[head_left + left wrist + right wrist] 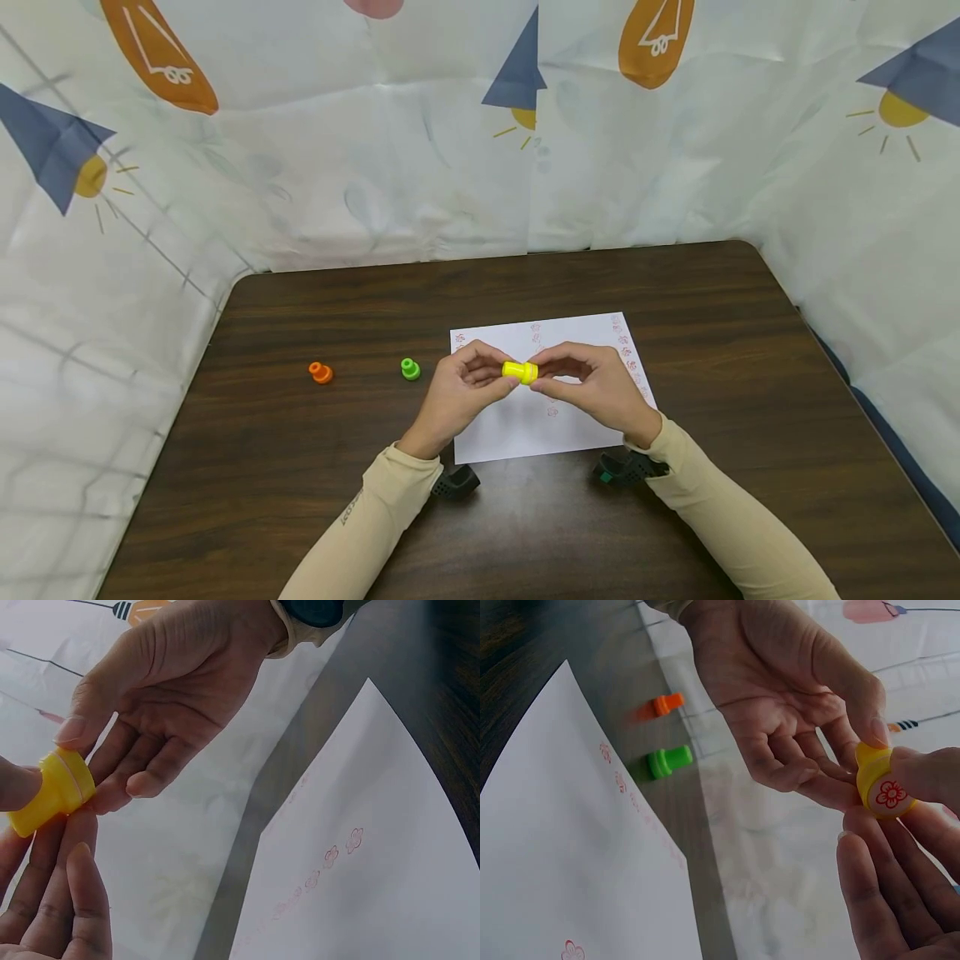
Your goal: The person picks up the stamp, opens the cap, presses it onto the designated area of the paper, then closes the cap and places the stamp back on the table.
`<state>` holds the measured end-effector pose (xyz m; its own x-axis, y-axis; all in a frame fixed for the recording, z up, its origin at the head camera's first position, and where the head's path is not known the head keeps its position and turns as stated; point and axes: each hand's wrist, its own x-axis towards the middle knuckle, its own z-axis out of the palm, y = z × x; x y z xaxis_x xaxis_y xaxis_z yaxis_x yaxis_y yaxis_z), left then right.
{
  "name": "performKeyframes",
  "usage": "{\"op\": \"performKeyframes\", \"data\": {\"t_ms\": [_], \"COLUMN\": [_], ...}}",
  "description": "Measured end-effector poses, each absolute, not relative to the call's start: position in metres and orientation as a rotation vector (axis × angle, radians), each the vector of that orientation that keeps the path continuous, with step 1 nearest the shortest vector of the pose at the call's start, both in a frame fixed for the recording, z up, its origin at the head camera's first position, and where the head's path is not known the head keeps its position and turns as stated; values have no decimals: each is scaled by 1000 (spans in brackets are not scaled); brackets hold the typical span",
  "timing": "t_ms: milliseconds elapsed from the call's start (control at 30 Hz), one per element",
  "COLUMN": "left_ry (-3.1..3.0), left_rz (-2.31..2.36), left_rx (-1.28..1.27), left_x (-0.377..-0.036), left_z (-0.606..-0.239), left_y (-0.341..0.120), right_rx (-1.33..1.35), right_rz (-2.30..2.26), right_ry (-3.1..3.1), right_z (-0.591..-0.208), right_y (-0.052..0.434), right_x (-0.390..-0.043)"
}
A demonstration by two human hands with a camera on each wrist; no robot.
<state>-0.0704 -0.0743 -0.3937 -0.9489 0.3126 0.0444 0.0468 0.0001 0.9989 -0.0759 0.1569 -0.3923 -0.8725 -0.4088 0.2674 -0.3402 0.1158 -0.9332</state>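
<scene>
A small yellow stamp [520,372] is held a little above a white paper sheet [525,425] on the dark wooden table [300,467]. My left hand [468,379] pinches its left end between thumb and fingers. The stamp's right end is pinched by my right hand [581,375]. In the right wrist view the stamp [885,787] shows a red flower face. A seam runs round the stamp [54,791] in the left wrist view. Small red flower prints [341,847] dot the paper.
A green stamp [410,368] and an orange stamp [320,372] stand on the table left of the paper; both also show in the right wrist view, green stamp [667,760] and orange stamp [664,705]. A printed white cloth [375,167] walls the table's back and sides.
</scene>
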Motion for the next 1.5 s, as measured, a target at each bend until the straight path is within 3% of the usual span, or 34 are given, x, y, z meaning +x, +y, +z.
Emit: {"op": "performKeyframes", "data": {"t_ms": [967,1500], "left_ry": [2213,2421], "left_rz": [2054,1983], "left_rx": [358,398], "left_x": [-65,-65], "left_z": [-385,-382], "left_y": [-89,-129], "right_rx": [-768,-835], "right_rz": [-1883,-1363], "right_ry": [2317,2745], "right_z": [-394,-403], "right_y": [154,194], "right_x": [-72,-73]}}
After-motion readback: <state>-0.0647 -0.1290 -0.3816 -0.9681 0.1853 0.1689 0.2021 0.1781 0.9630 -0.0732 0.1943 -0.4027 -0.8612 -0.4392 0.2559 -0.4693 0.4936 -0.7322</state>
